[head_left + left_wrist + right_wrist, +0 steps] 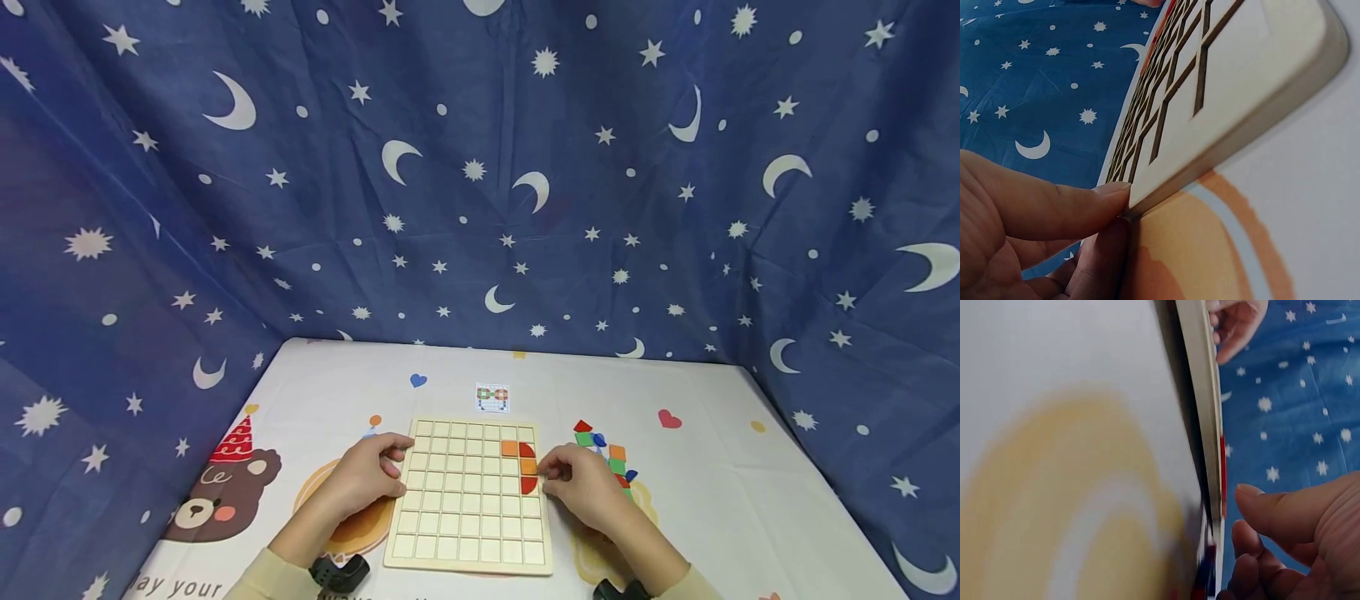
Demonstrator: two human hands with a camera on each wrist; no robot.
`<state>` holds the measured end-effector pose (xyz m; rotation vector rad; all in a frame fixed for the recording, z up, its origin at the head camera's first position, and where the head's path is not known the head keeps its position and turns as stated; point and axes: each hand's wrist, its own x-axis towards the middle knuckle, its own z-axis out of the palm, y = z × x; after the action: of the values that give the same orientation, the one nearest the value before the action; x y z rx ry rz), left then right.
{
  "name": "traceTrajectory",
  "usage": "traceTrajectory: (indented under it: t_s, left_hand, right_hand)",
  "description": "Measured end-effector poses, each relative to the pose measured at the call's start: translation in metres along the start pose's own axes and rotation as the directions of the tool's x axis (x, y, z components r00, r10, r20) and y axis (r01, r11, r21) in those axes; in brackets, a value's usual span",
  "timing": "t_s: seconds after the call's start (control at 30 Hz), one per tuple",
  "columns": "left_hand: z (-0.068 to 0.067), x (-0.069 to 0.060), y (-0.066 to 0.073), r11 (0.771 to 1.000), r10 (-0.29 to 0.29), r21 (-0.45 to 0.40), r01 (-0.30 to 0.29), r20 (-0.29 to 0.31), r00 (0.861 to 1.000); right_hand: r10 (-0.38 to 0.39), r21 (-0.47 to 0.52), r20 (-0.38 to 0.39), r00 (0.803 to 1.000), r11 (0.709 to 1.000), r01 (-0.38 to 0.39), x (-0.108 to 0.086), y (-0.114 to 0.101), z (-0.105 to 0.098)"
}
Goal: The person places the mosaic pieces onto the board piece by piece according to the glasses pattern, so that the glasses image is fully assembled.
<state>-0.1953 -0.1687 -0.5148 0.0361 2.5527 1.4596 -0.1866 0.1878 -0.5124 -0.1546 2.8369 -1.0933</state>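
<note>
A pale gridded board lies on the table. At its left edge, the left hand touches the side with thumb and fingers apart; the left wrist view has the thumb against the rim. The right hand is beside the right edge, near an orange square with red curved pieces above and below it. Another orange square sits to the upper left. In the right wrist view the right hand has loosely bent fingers and no piece visible between them.
Behind the board lies a small pattern card. Several loose red, green, orange and blue pieces lie to the right, beyond the right hand. A blue starred curtain borders the white printed tablecloth.
</note>
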Motion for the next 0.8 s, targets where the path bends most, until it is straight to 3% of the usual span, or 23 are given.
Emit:
traceTrajectory:
  t_s: [0.17, 0.37, 0.8]
  left_hand:
    - [0.0, -0.001, 0.002, 1.0, -0.004, 0.007, 0.004, -0.004, 1.0]
    - [-0.002, -0.002, 0.004, 1.0, 0.004, 0.001, -0.004, -0.004, 1.0]
    - [0.0, -0.002, 0.002, 1.0, 0.004, -0.013, -0.004, -0.003, 1.0]
  right_hand:
    - [0.078, 0.001, -0.045, 0.996, 0.997, -0.078, -0.003, 0.014, -0.018]
    - [0.119, -0.025, -0.092, 0.989, 0.992, -0.121, -0.002, 0.03, -0.038]
    - [0.138, -0.073, -0.14, 0.98, 0.986, -0.149, 0.008, 0.068, -0.069]
